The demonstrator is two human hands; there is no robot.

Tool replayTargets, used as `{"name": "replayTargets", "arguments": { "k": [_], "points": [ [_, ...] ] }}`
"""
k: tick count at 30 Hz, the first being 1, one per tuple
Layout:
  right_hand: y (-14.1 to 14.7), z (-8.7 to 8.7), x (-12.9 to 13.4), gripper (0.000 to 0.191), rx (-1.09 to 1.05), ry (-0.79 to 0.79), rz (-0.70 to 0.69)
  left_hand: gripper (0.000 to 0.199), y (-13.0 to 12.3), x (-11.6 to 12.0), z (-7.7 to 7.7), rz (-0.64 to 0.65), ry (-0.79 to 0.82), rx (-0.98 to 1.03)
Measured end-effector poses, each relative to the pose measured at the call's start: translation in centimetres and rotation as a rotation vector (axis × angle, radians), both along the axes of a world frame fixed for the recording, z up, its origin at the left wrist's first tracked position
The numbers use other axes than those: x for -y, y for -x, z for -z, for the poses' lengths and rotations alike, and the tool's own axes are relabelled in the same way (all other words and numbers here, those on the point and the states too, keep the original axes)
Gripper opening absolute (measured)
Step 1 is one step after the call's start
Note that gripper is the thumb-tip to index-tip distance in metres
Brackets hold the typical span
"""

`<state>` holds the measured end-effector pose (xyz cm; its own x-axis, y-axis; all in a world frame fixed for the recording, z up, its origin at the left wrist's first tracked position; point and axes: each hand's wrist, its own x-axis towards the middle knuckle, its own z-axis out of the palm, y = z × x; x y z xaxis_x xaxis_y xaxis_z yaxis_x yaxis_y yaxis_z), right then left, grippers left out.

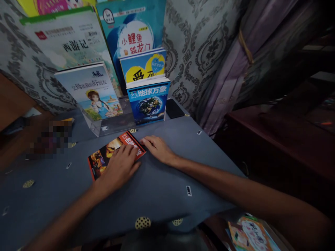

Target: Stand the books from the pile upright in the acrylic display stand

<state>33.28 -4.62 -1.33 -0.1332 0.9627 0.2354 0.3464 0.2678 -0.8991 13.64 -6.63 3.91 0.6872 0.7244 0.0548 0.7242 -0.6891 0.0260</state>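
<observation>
A red-and-black children's book (113, 148) lies flat and slanted on the table. My left hand (120, 162) rests on its cover, fingers stretched out over the right part, hiding some of the title. Just past the book's right corner, my right hand (159, 149) lies on the tablecloth with its fingers slightly bent toward the book. It seems to hold nothing; whether a fingertip touches the book's edge I cannot tell. Behind both hands, a clear book stand (113, 127) carries upright books, among them a blue book with a globe (148, 104) and a light-blue book with a girl (94, 94).
Taller books, one white and green (70, 42) and one teal (131, 21), stand at the back. A dark phone (175, 108) lies right of the stand. At the left, a blurred, pixelated object (51, 137) sits on the table. More books (255, 233) are low at right.
</observation>
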Motion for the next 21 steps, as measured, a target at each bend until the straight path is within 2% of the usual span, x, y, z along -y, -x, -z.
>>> {"name": "replayTargets", "arguments": {
  "k": [4, 10, 21],
  "points": [
    [-0.6, -0.2, 0.4, 0.041, 0.076, -0.06, -0.023, 0.026, -1.5, -0.5, 0.3, 0.012, -0.081, -0.068],
    [-1.2, -0.6, 0.7, 0.037, 0.118, -0.076, -0.017, 0.028, -2.7, -0.3, -0.7, -0.041, -0.097, -0.227],
    [-1.1, -1.1, 0.9, 0.035, 0.099, -0.025, -0.025, 0.029, -2.2, -0.5, 0.6, 0.009, -0.229, -0.153]
  ]
}}
